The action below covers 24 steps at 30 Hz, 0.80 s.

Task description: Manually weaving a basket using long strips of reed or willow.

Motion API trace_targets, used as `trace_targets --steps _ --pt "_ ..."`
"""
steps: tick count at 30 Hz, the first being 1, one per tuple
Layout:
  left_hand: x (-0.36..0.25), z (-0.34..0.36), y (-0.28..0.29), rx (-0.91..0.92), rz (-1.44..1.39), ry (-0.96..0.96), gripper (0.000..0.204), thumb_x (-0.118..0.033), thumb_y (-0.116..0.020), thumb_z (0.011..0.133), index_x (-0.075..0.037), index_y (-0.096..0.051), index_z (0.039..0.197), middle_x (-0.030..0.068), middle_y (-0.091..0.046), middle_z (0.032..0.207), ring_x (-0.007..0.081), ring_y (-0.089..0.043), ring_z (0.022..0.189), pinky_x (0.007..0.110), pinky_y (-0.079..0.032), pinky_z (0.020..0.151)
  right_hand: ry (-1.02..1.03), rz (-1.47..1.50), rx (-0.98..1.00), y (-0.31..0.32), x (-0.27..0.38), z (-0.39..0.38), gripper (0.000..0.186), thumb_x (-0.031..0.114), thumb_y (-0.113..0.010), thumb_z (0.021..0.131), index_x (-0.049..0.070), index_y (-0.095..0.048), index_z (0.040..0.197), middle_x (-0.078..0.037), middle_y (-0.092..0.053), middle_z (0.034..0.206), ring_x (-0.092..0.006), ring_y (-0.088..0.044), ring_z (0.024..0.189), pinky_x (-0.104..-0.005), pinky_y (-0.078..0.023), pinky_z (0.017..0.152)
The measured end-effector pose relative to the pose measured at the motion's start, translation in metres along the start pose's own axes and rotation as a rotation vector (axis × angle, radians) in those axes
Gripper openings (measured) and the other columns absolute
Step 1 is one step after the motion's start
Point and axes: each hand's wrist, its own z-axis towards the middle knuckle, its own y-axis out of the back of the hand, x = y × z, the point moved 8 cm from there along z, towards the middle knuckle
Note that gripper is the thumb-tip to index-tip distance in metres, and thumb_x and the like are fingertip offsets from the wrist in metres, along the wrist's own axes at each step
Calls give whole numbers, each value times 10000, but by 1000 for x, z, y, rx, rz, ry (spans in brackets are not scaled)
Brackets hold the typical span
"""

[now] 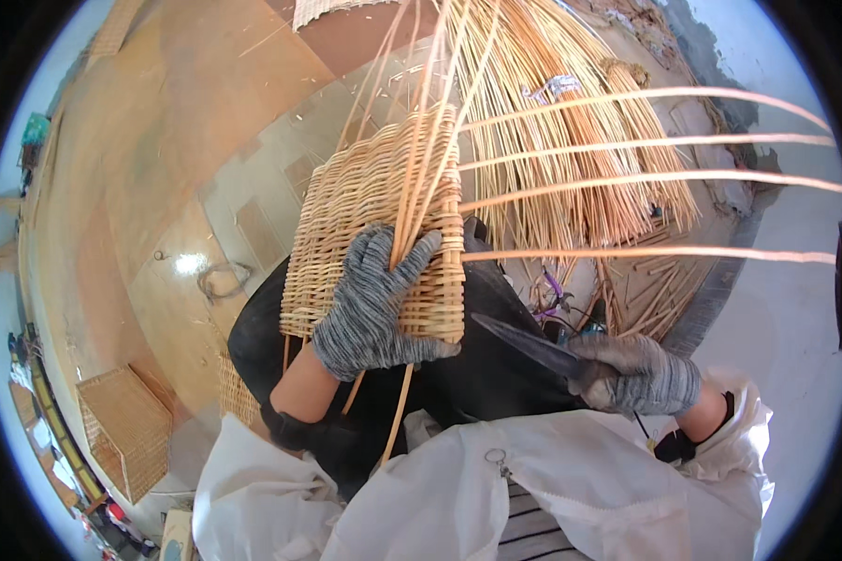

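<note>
On the far left, a woven box (126, 430) sits low down, with a slanted top. Next comes a loop of wire (223, 282), lying on the floor (239, 182) near a shiny spot.

In the middle is the woven piece (346, 201), tan and nearly square. It leans over the person's dark lap (468, 383). The left hand (376, 301), in a gray glove, lies on its lower part. The fingers are spread and hold the piece, and the thumb runs along the bottom edge. A few thin canes (419, 178) rise from between the fingers. Two more poke out below, near the wrist.

To the right, a dark pointed blade (524, 346) tips up toward the woven piece but does not touch it. Behind it lies a big bundle of canes (552, 159) with a tie around it. The right hand (638, 376), gloved too, has its fingers closed around the blade's back end. It may be a knife, but the glove hides the handle. Four long rods (650, 178) stick out sideways from the woven piece. Short sticks (660, 290) lie under them.
</note>
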Motion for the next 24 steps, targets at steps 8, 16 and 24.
trace_targets --steps 8,16,24 --pt "9 3 -2 -38 -54 30 1113 -664 -728 426 -93 -379 1316 235 -352 1266 407 -328 1168 482 -216 1003 -169 -101 -75 9 -1 17 541 208 -702 744 113 -500 1237 -111 -575 1135 -120 -584 817 -263 -483 754" --pt "9 4 -5 -40 -62 34 1095 -657 -738 417 -116 -403 1308 219 -368 1269 412 -342 1163 499 -213 1009 -102 8 -121 14 -14 25 504 183 -708 731 144 -538 1204 -97 -593 1119 -113 -589 748 -255 -496 721" --pt "10 4 -6 -45 -49 27 1077 -660 -734 427 -111 -414 1297 226 -358 1285 430 -324 1189 504 -201 1023 43 -175 65 3 0 31 450 190 -691 744 89 -563 1163 -100 -598 1111 -173 -632 758 -262 -510 695"
